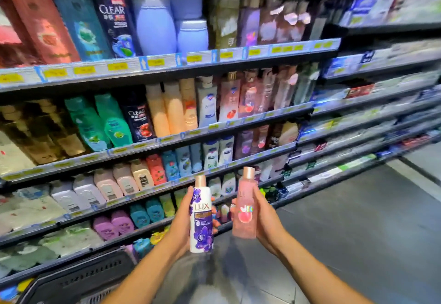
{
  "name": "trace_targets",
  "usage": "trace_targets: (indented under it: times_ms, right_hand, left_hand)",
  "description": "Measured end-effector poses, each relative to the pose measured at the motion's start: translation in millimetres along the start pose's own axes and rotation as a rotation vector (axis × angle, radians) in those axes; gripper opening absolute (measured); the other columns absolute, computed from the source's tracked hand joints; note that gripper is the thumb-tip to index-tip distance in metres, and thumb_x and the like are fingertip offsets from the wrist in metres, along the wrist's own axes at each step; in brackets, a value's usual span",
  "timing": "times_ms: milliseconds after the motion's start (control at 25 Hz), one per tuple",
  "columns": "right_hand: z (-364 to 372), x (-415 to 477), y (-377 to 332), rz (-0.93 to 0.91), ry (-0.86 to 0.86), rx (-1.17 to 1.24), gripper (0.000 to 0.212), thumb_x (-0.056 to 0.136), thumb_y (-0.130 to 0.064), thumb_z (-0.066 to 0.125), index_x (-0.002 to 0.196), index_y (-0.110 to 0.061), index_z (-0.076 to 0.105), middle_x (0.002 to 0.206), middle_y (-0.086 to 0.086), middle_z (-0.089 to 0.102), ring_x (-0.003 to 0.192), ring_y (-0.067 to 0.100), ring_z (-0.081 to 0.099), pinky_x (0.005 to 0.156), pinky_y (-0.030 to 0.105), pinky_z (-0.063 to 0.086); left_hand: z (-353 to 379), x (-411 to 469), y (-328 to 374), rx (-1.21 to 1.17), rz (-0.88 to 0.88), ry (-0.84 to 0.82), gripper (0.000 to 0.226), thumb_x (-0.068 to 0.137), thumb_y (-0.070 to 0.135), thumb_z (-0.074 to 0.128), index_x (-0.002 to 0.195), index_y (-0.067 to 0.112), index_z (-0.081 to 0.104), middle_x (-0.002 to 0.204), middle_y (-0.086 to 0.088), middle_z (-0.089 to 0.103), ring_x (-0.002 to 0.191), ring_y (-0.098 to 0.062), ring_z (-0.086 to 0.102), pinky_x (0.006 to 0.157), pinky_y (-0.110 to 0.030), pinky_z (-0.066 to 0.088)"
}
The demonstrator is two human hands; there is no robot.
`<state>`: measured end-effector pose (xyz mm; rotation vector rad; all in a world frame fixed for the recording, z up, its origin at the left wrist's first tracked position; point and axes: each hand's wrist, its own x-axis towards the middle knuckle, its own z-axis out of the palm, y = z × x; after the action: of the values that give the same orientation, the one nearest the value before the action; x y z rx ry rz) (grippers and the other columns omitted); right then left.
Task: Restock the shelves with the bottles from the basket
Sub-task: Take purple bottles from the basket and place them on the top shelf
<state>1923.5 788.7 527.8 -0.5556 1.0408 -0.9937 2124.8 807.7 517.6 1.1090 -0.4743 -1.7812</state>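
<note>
Head view: gripping white-and-purple LUX bottle (201,217) in left hand (180,222), pink bottle (244,210) in right hand (266,219). Mid-carry to shelves (167,65); next, probably finding matching rows.

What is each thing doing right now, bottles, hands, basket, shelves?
white Lux bottle: upright, capped, held up.
pink bottle: upright, capped, held up.
left hand: grips the white Lux bottle.
right hand: grips the pink bottle.
basket: lower left, contents hidden.
shelves: stocked with bottles.
</note>
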Motion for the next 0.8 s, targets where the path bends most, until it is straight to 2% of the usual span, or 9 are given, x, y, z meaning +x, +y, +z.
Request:
trace_targets:
  times_ms: [120, 240, 360, 520, 680, 800]
  right_hand:
    - [-61.6, -8.1, -27.1, -0.046, 0.079, 0.031, 0.054, 0.093, -0.053, 0.052, 0.114, -0.004, 0.063, 0.091, 0.019, 0.067, 0.067, 0.027, 0.069, 0.056, 0.031, 0.057]
    - [-87.7, -16.9, -43.2, -0.085, 0.144, 0.027, 0.055, 0.088, -0.054, 0.053, 0.107, -0.005, 0.067, 0.086, 0.015, 0.072, 0.066, 0.025, 0.070, 0.058, 0.031, 0.055]
    - [-139.7, -22.2, -67.6, -0.133, 0.208, 0.091, 0.047, 0.098, -0.049, 0.045, 0.100, -0.007, 0.067, 0.077, 0.010, 0.073, 0.060, 0.020, 0.070, 0.058, 0.030, 0.054]
    - [-191.9, -14.6, -89.2, -0.159, 0.326, 0.100, 0.053, 0.089, -0.055, 0.050, 0.107, -0.008, 0.066, 0.081, 0.011, 0.072, 0.062, 0.022, 0.070, 0.064, 0.035, 0.052]
    - [-238.9, 11.9, -122.7, -0.153, 0.414, 0.124, 0.051, 0.097, -0.051, 0.049, 0.110, -0.004, 0.066, 0.084, 0.014, 0.072, 0.061, 0.023, 0.070, 0.057, 0.031, 0.055]
    - [-269.8, 46.2, -154.5, -0.151, 0.487, 0.127, 0.049, 0.096, -0.052, 0.050, 0.108, -0.007, 0.067, 0.088, 0.016, 0.072, 0.063, 0.026, 0.070, 0.058, 0.031, 0.052]
  left_hand:
    - [67.3, 22.3, -28.1, 0.001, -0.056, -0.072, 0.067, 0.091, 0.067, 0.044, 0.078, 0.008, 0.073, 0.073, -0.017, 0.063, 0.052, -0.031, 0.063, 0.054, -0.036, 0.054]
    - [97.9, 41.7, -42.4, 0.008, -0.080, -0.123, 0.065, 0.086, 0.069, 0.047, 0.081, 0.009, 0.071, 0.073, -0.015, 0.061, 0.050, -0.030, 0.061, 0.053, -0.034, 0.054]
    - [152.7, 67.9, -61.7, 0.091, -0.129, -0.185, 0.063, 0.083, 0.069, 0.049, 0.087, 0.009, 0.066, 0.070, -0.015, 0.060, 0.048, -0.029, 0.060, 0.050, -0.033, 0.052]
    - [207.9, 102.4, -76.0, 0.148, -0.158, -0.283, 0.062, 0.086, 0.068, 0.046, 0.087, 0.009, 0.063, 0.069, -0.013, 0.062, 0.045, -0.028, 0.059, 0.048, -0.031, 0.050]
    - [260.5, 160.8, -85.3, 0.190, -0.199, -0.343, 0.061, 0.084, 0.067, 0.046, 0.089, 0.009, 0.063, 0.070, -0.013, 0.061, 0.044, -0.028, 0.059, 0.046, -0.030, 0.050]
    - [300.8, 217.4, -86.0, 0.197, -0.230, -0.390, 0.063, 0.083, 0.069, 0.045, 0.089, 0.010, 0.065, 0.070, -0.013, 0.060, 0.045, -0.027, 0.057, 0.048, -0.029, 0.049]
